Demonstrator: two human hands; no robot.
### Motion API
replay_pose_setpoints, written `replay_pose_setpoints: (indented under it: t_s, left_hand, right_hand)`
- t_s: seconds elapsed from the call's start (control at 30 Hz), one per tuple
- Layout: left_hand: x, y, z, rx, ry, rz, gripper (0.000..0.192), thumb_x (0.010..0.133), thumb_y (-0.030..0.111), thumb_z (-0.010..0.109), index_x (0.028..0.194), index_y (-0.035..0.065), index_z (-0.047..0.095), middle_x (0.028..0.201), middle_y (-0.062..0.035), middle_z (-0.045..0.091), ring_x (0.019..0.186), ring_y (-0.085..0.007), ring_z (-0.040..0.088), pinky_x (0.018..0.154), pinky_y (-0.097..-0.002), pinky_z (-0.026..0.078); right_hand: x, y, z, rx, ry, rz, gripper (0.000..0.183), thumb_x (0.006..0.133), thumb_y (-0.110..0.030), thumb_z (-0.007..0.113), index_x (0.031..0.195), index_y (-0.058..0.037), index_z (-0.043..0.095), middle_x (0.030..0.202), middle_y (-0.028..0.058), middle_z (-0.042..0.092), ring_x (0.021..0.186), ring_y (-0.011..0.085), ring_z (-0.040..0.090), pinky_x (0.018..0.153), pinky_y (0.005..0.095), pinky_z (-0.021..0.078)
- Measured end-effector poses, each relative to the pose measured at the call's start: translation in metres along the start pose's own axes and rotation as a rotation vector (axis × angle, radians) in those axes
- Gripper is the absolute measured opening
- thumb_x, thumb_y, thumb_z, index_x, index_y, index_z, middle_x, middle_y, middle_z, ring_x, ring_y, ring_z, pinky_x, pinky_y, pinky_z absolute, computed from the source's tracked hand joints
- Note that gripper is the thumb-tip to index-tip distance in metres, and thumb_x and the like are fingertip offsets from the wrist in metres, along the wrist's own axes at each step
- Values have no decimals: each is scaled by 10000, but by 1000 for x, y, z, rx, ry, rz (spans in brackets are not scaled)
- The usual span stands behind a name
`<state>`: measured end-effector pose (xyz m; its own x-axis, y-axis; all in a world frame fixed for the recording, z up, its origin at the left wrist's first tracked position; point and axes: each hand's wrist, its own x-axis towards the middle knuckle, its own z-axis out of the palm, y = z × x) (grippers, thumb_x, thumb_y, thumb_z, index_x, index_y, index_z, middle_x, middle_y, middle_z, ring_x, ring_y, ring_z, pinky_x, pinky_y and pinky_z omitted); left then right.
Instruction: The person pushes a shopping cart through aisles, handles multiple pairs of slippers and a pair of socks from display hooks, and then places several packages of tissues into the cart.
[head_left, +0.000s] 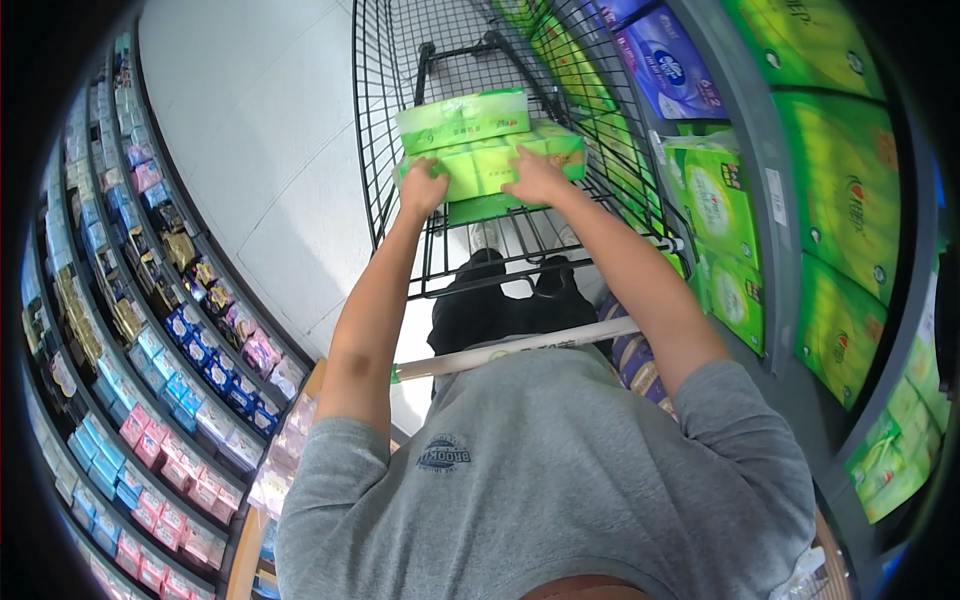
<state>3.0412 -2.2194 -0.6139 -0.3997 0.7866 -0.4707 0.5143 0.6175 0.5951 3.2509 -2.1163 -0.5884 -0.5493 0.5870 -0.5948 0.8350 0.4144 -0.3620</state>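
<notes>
Both my hands reach over the handle into a black wire shopping cart (367, 90). There, green plastic-wrapped tissue packs lie stacked. My left hand (425, 186) rests on the near left part of the lower pack (480, 166), fingers bent. At that pack's near right part is my right hand (536, 177), its fingers curled against the wrap. Another green tissue pack (465, 124) sits on top, just beyond my fingertips. Beneath, a green surface shows at the near side (487, 208). How firmly either hand grips is hard to see.
The cart's pale handle bar (517, 349) crosses in front of my waist. Shelves on the right hold large green tissue packs (847, 195) and a purple pack (667, 64). On the left, curved-looking shelves carry many small pink and blue packages (161, 442). Pale floor (247, 112) lies left of the cart.
</notes>
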Motion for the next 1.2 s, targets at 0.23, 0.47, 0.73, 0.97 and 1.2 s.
replay_pose_setpoints:
  t_s: [0.23, 0.47, 0.73, 0.97, 1.2]
  left_hand:
    - [-31, -10, -15, 131, -61, 10, 484, 774, 385, 632, 1108, 36, 663, 1035, -258, 647, 999, -368, 629, 884, -404, 481]
    - [-3, 14, -11, 233, -123, 260, 417, 724, 226, 650, 1106, 56, 663, 1039, -243, 656, 989, -354, 635, 881, -386, 484]
    - [-53, 296, -1, 53, -226, 856, 308, 795, 60, 603, 1098, 16, 640, 1044, -180, 651, 904, -279, 655, 785, -361, 508]
    - [-189, 493, 4, -57, -198, 1449, 281, 802, 30, 597, 1080, 9, 634, 1112, -193, 626, 1037, -344, 605, 905, -384, 466]
    - [-298, 600, 32, -169, -291, 1824, 303, 807, 33, 613, 1110, 33, 636, 1187, -154, 613, 1112, -276, 581, 912, -342, 462]
  right_hand:
    - [-102, 17, -26, 354, 13, -85, 558, 822, -398, 627, 1230, -21, 573, 1156, 237, 609, 1057, 380, 593, 923, 417, 462]
    - [-214, 32, -26, 311, 550, -144, 369, 756, -264, 692, 1044, -37, 655, 1001, 159, 662, 942, 342, 585, 880, 432, 455]
    - [-261, 32, -56, 478, 681, -255, 440, 774, -278, 695, 1118, -12, 624, 1128, 200, 594, 1110, 348, 532, 999, 474, 387]
    - [-437, 126, -192, 553, 1598, 24, 313, 836, -226, 695, 1092, -53, 645, 1124, 122, 644, 1077, 256, 592, 945, 366, 448]
    - [-623, 207, -235, 271, 2837, 442, 297, 850, -27, 613, 1135, 52, 579, 1096, 106, 605, 785, 88, 550, 651, 236, 452]
